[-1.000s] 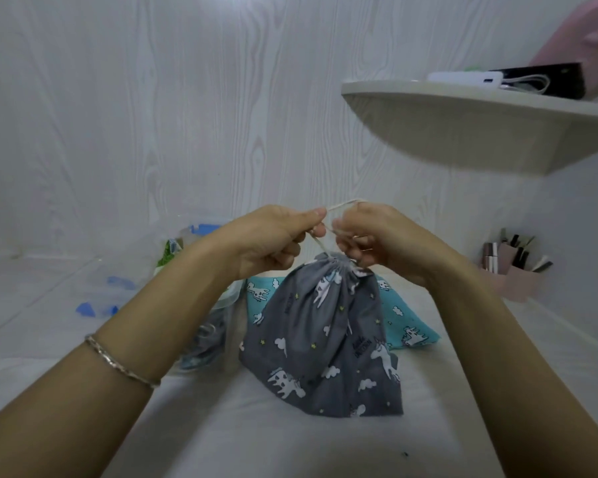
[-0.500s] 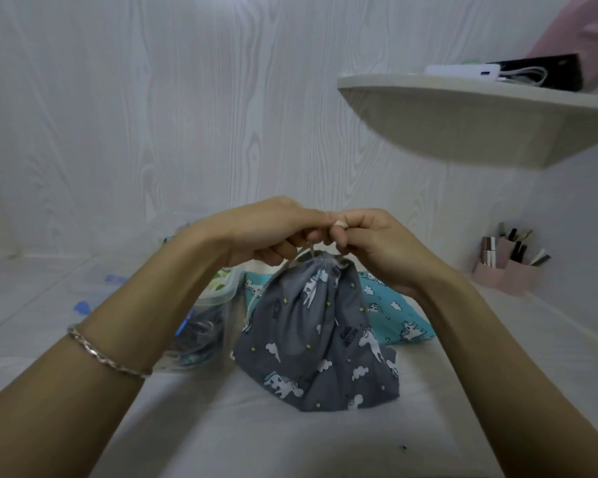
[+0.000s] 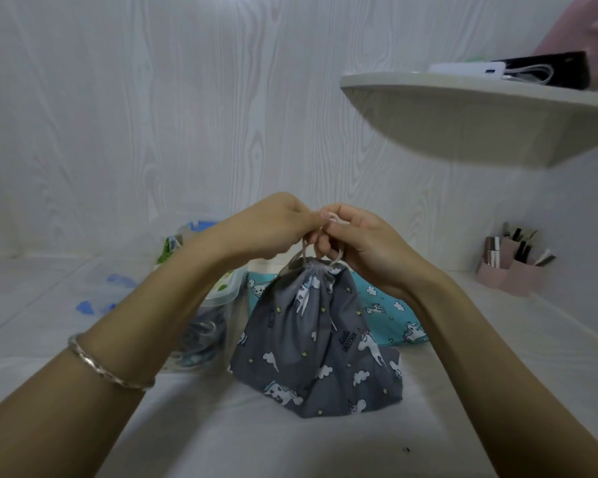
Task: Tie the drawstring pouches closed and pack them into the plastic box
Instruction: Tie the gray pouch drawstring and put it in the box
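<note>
Knot on grey pouch going in

Hands meet above the grey pouch point(image 3: 316, 343); left hand point(image 3: 273, 229) and right hand point(image 3: 356, 243) both pinch the drawstring point(image 3: 299, 257) right over the gathered neck, fingers curled tight on the cord. A second ago the hands were slightly apart with a short run of cord stretched between them; now they are pressed together with cord loops hanging just below; judged as the knot being formed, not yet pulled snug. Pouch mouth is cinched, pouch stands on the white surface point(image 3: 290, 443), held up by the cord. Teal pouch point(image 3: 390, 312) lies flat behind it, untied as far as can be seen. Plastic box point(image 3: 218, 305) sits just left of the grey pouch, partly hidden by the left forearm; contents unclear. Packing still to come for this pouch.
</note>
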The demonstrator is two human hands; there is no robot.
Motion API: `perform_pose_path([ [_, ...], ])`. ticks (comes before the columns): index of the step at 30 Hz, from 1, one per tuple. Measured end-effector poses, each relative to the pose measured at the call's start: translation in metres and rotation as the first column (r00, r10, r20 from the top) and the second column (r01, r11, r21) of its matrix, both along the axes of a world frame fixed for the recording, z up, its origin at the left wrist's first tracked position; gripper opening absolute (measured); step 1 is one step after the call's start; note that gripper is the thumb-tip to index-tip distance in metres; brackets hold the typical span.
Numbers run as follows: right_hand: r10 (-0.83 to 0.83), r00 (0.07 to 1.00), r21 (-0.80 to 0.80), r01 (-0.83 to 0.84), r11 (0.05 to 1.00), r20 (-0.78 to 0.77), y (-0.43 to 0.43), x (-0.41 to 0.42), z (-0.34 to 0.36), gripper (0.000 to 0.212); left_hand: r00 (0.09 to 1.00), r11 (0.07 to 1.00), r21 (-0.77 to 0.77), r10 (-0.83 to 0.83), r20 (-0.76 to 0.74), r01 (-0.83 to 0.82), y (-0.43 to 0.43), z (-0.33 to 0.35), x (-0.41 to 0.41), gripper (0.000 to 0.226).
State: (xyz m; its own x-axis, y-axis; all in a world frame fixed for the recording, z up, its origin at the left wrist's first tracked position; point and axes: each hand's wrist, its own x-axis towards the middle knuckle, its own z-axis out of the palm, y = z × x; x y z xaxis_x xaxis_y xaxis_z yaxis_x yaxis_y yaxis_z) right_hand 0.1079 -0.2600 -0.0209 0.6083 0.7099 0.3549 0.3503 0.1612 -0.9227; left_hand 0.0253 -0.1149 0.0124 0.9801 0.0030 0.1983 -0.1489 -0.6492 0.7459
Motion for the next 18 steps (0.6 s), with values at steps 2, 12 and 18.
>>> perform_pose_path([
  [2,-0.042,0.997,-0.049,0.045,0.998,0.059,0.001,-0.001,-0.001,0.029,0.996,0.993,-0.089,-0.086,-0.039,0.082,-0.001,-0.001,0.000,0.041],
  [12,-0.001,1.000,0.001,0.001,1.000,-0.027,0.001,0.004,-0.004,0.033,0.999,0.994,-0.114,0.009,0.045,-0.004,-0.002,-0.003,0.004,0.054],
  [18,0.006,0.997,0.038,-0.003,0.999,-0.079,-0.004,0.011,-0.008,0.051,0.998,0.988,-0.150,0.040,0.042,-0.033,-0.001,-0.011,0.009,0.044],
])
